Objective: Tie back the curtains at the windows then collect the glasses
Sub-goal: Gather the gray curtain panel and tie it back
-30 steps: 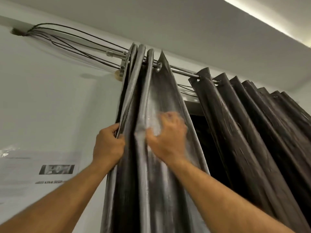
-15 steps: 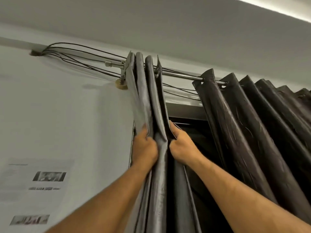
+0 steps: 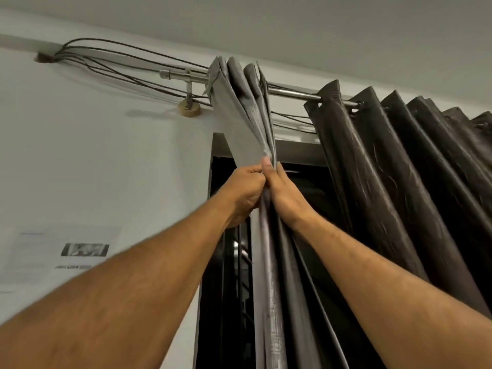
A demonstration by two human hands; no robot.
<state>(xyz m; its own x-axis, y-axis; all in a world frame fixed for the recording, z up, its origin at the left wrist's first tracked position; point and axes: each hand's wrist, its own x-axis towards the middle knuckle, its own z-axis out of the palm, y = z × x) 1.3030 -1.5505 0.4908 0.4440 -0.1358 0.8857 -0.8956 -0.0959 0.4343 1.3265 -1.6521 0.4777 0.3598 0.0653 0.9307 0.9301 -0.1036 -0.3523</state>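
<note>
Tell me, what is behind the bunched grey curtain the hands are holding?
Behind the grey curtain shows a dark window opening with bars and a grey frame. The folds below both hands hide the rest of the opening.

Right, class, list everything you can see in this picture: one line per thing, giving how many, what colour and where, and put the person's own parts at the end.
Gathered curtain: one, grey, bunched at the rod's left end, pulled to a point at the hands.
Spread curtain: one, dark brown, pleated along the rod at right.
Curtain rod: one, silver metal, below the ceiling.
Rod bracket: one, tan round base, on the wall under the rod's left end.
Cables: several, dark, from a wall hole at upper left, running behind the curtains.
Window: one, dark, behind the curtains.
Paper notice: one, white with dark print, on the wall at lower left.
Left hand: grips the grey curtain.
Right hand: grips the same folds, beside the left.
</note>
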